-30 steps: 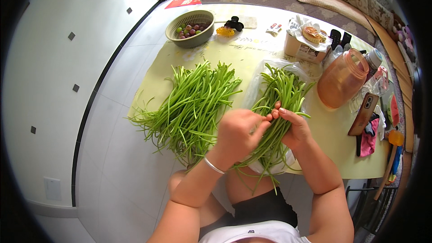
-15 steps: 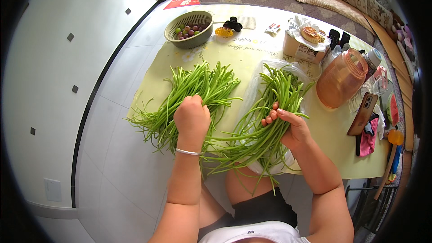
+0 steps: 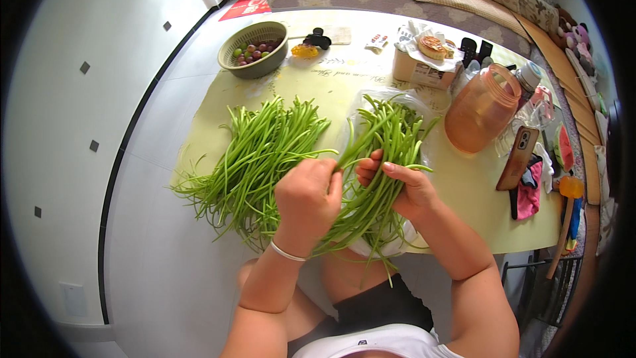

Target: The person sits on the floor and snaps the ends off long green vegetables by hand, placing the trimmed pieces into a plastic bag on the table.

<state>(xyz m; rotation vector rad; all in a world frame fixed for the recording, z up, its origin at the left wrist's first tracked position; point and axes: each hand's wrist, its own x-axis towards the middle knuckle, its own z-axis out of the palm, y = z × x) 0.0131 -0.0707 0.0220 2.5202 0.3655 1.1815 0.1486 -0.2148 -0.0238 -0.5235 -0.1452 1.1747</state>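
My right hand point(image 3: 412, 189) is wrapped around a bundle of long, thin green vegetable stems point(image 3: 391, 129), whose lower ends hang past the table's near edge. Closed in a pinch, my left hand point(image 3: 310, 200) is beside it on the left, gripping a few stems at the bundle's side; its fingertips are partly hidden. A larger pile of loose green stems point(image 3: 265, 159) lies on the table just left of my left hand, its thin ends spilling over the near edge. Under the right bundle is a clear plastic bag point(image 3: 424, 107).
Across the table stand a colander point(image 3: 232, 69) of grapes and a box point(image 3: 419, 73) topped with pastries. To the right are an orange-tinted jug point(image 3: 474, 122), a bottle point(image 3: 529, 74), a leaning phone point(image 3: 519, 159) and pink cloth point(image 3: 528, 197).
My left hand has moved right, from over the left pile to the side of the held bundle, and now pinches stems there. My right hand keeps its hold. The view has shifted slightly.
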